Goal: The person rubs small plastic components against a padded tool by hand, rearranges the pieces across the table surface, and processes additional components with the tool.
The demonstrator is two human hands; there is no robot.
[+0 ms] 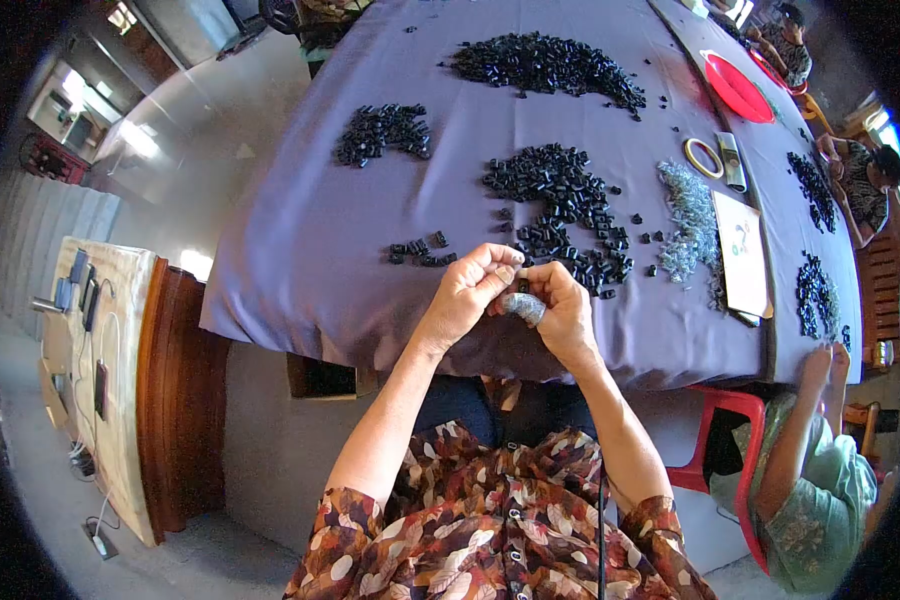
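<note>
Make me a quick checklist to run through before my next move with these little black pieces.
1. Hands brought together over the purple cloth: ok; left hand and right hand meet near its front edge.
2. Secure grip on anything pinched there: cannot tell; too small and partly hidden.
3. Black pieces nearby: ok; a black pile lies just beyond the hands.
4. Pale pieces nearby: ok, it seems; the pale pile lies right of that black pile.
5. Black pieces all gathered: not ok; a stray black piece lies between those piles.
</note>
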